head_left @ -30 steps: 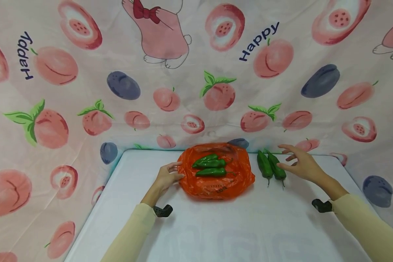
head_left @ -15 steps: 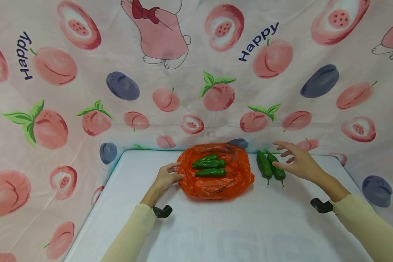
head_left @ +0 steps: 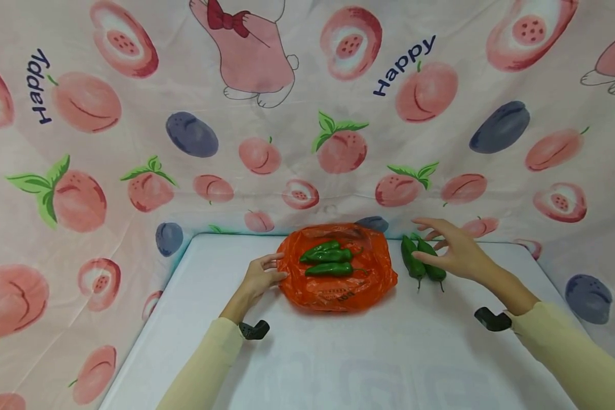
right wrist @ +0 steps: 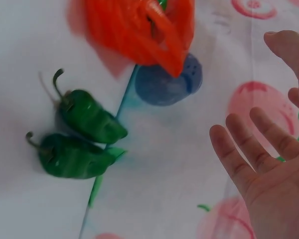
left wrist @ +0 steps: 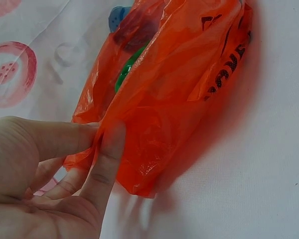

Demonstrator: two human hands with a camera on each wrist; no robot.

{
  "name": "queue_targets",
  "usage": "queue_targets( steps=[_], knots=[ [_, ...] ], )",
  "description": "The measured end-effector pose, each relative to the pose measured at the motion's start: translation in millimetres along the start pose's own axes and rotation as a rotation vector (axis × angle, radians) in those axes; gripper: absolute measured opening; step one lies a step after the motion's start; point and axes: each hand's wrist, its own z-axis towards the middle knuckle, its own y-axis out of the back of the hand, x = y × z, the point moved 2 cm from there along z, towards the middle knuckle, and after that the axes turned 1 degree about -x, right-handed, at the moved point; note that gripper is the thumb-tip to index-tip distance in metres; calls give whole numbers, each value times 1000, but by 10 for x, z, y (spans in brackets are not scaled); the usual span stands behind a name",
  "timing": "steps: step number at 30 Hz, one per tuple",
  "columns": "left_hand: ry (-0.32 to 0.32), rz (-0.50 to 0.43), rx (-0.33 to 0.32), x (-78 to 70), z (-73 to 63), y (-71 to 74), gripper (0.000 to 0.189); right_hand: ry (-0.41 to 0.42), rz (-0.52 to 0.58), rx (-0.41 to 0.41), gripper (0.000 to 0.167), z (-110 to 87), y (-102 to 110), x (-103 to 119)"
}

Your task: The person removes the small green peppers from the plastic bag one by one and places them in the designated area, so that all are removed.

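Observation:
An orange plastic bag [head_left: 338, 299] lies open on the table with green peppers [head_left: 330, 270] in it. My left hand [head_left: 258, 278] pinches the bag's left edge between thumb and fingers, as the left wrist view shows with the thin plastic [left wrist: 164, 119] gathered there. To the right of the bag lie two more green peppers, one on the left [head_left: 413, 259] and one on the right [head_left: 435, 273], side by side. Over them hovers my right hand [head_left: 458, 250], fingers spread and nothing held. In the right wrist view both loose peppers [right wrist: 89, 118] show stems and bodies.
The white table [head_left: 369, 359] ends at the back against a fruit-printed cloth [head_left: 297, 165]. That cloth also hangs at the left and right sides. A black wrist device [head_left: 254, 330] sits on the left wrist, and a similar one [head_left: 492, 319] on the right.
My right hand has moved left, coming further over the two loose peppers. The left hand, the bag and the peppers look unmoved.

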Motion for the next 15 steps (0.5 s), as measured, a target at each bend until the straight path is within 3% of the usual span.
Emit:
queue_targets(
  steps=[15],
  knots=[
    [-14,7,13,-1,-5,0,56,123,39,13,73,210,-118,261]
  ],
)
